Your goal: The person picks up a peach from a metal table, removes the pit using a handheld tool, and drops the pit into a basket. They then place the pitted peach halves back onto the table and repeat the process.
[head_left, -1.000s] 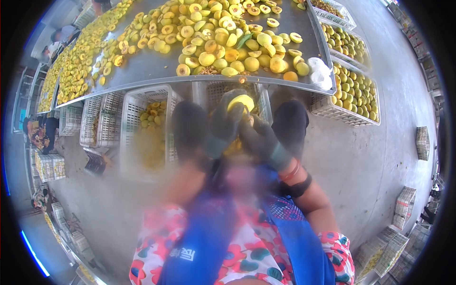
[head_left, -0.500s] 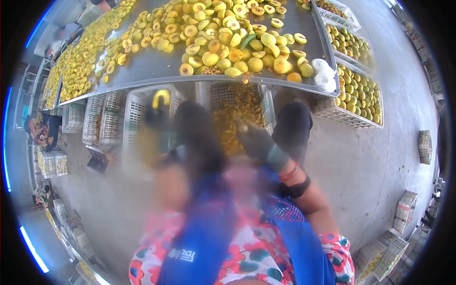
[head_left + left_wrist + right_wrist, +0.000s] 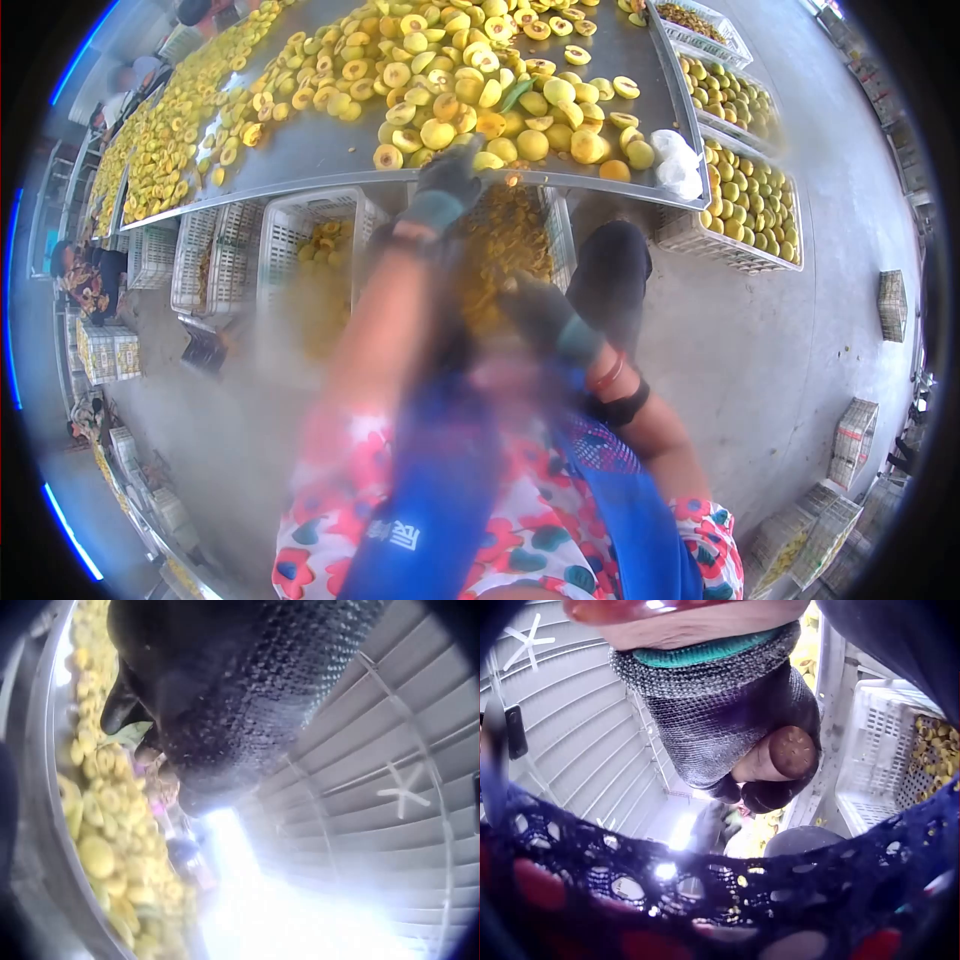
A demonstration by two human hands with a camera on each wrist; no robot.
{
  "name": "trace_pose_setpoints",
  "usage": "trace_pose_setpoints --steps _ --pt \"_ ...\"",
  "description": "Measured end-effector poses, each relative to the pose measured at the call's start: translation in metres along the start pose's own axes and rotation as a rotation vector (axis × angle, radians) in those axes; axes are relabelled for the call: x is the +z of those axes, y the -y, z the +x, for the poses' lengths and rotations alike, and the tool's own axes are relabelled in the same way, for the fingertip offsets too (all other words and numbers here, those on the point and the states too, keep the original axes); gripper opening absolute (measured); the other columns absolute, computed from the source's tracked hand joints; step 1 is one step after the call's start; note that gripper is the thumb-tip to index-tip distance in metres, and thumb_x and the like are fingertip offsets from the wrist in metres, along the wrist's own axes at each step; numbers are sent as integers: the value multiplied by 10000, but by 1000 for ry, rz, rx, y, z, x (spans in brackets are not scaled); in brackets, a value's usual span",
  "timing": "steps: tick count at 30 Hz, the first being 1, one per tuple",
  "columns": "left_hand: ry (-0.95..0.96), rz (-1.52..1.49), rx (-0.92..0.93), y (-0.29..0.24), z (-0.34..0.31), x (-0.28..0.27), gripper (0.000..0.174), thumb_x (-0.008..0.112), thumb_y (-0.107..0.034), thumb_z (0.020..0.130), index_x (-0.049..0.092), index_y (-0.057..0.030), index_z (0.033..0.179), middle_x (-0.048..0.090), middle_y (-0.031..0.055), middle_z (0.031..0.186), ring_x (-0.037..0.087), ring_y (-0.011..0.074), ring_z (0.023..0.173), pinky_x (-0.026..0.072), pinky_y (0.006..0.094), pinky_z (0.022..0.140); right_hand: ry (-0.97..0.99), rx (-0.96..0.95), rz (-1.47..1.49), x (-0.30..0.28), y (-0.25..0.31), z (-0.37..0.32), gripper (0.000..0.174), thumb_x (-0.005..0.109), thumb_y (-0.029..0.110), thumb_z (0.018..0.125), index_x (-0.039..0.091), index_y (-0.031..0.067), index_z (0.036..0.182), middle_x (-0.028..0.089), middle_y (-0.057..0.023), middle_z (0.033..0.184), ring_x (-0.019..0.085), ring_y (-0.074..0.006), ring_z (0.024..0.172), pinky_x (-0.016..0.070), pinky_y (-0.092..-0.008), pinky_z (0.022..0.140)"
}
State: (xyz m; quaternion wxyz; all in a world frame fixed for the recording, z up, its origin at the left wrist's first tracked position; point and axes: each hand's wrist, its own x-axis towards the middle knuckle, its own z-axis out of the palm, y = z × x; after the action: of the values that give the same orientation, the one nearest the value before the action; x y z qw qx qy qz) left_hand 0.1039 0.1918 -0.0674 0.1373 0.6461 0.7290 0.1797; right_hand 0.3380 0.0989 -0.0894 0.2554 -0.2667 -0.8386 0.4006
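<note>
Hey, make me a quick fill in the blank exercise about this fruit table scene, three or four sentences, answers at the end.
The left hand reaches to the near edge of the metal table, piled with fruit halves coloured ____.
The right hand grips a tool handle that looks made of ____.
Both hands wear dark ____.
The plastic crates under the table are ____.
Missing words: yellow; wood; gloves; white.

A long steel table (image 3: 305, 150) carried heaps of halved and whole yellow fruit (image 3: 470, 90). A green leaf (image 3: 517, 92) lay among them, and a white bag (image 3: 678, 160) sat at its near right corner.
</note>
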Motion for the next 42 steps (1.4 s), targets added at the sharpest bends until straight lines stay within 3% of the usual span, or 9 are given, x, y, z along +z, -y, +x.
trace_pose_setpoints --steps 3,10,13,16,22,26,30,36,42 --pt "72 355 43 -7 21 21 478 599 -309 844 485 -182 1291 580 153 1155 567 326 1054 444 420 922 40 83 34 -13 7 -8 293 625 234 836 521 -27 923 601 -224 717 610 -386 686 458 -429 605" --pt "215 218 -212 22 52 27 381 515 -275 867 496 -133 1221 578 159 1165 546 302 1105 441 416 911 4 124 66 -17 0 -19 277 618 240 846 493 -3 891 596 -227 716 602 -399 696 456 -433 605" --pt "-8 160 -113 40 39 34 377 549 -241 847 510 -107 1197 602 176 1116 563 304 1075 450 422 895 22 115 37 -19 8 -13 273 613 242 852 496 -4 881 598 -230 730 601 -399 698 457 -432 610" --pt "-161 -70 -93 47 33 40 375 579 -236 834 514 -90 1173 612 180 1088 580 330 1029 457 429 869 33 124 34 -19 9 -10 274 608 247 857 503 -6 873 598 -230 743 603 -395 699 456 -428 615" --pt "-159 -721 -171 -1 -20 -2 397 640 -213 822 501 -36 1148 613 108 1001 597 186 865 494 320 711 -48 154 104 -31 19 -6 271 620 238 853 527 -10 912 595 -228 741 610 -381 692 453 -408 600" --pt "-126 -1104 -110 -38 -71 -21 391 628 -174 876 505 1 1203 584 72 1098 556 132 951 466 269 834 -139 373 301 -33 36 11 279 635 228 842 532 -14 937 594 -228 728 604 -391 671 448 -414 576" --pt "-121 -779 69 -37 -108 -16 376 576 -185 912 502 -15 1239 595 72 1105 552 123 962 459 256 828 -252 -38 -20 -32 35 24 288 635 198 832 516 -12 990 601 -229 730 597 -408 669 458 -431 571" --pt "-164 -908 16 -78 -130 -38 372 502 -318 952 503 -76 1234 617 87 1070 587 154 931 473 277 779 -295 -8 -130 -20 45 25 280 619 135 827 493 4 1040 618 -212 751 608 -401 693 474 -429 571" --pt "-285 -921 115 -86 -131 -37 317 490 -159 958 492 10 1226 615 123 1108 584 171 992 459 297 871 -371 35 103 -24 60 28 246 608 103 833 496 12 1031 627 -199 755 618 -388 702 472 -416 564"
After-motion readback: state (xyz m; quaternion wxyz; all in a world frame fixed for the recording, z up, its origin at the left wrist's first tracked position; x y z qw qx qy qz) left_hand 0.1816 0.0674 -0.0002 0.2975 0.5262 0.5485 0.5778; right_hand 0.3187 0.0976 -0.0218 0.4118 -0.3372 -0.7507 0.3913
